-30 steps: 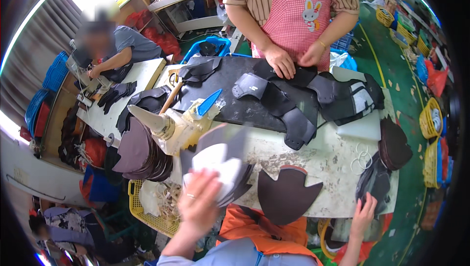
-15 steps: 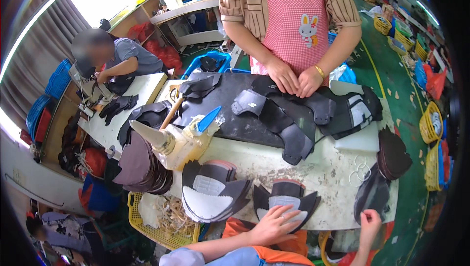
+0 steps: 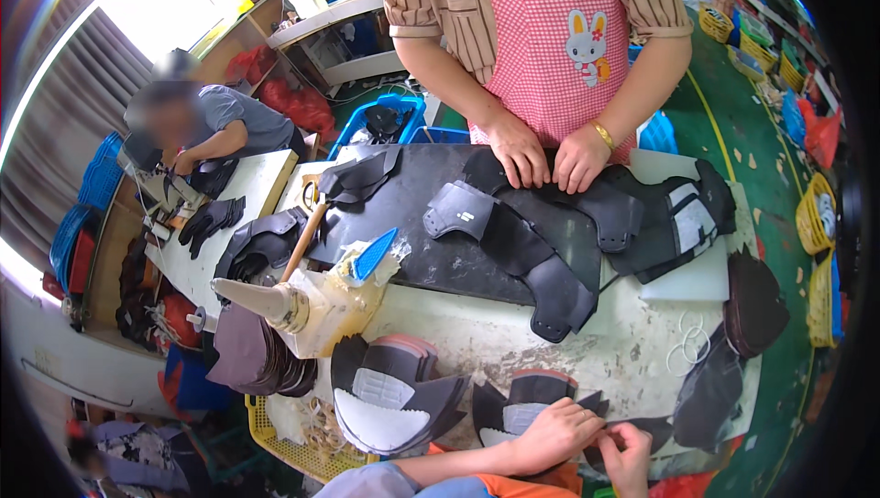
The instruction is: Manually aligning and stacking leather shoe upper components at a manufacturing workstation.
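My left hand point(image 3: 557, 434) lies over the right side of a small stack of dark shoe-upper pieces point(image 3: 524, 415) with a grey patch, its fingers curled in. Beside it, my right hand point(image 3: 627, 454) pinches a thin dark shoe-upper piece point(image 3: 653, 428). Both hands' fingertips meet at that piece, and the left fingertips partly hide its edge. To the left stands a larger stack of pieces point(image 3: 380, 415) with a white curved front. At the table's right edge lie loose dark pieces point(image 3: 710, 397) beside a dark brown stack point(image 3: 755, 305).
Across the table point(image 3: 495, 337), a person in a pink checked apron point(image 3: 555, 49) handles black pieces on a black board point(image 3: 422, 241). A glue-stained stand with a cone point(image 3: 261, 301) rises at left, near a brown stack point(image 3: 252, 356) and yellow basket point(image 3: 302, 448). White rings point(image 3: 687, 342) lie at right.
My right hand has moved left from the table's right side to meet my left hand, now with a dark piece. My left hand has shifted right, its fingers going from spread to curled.
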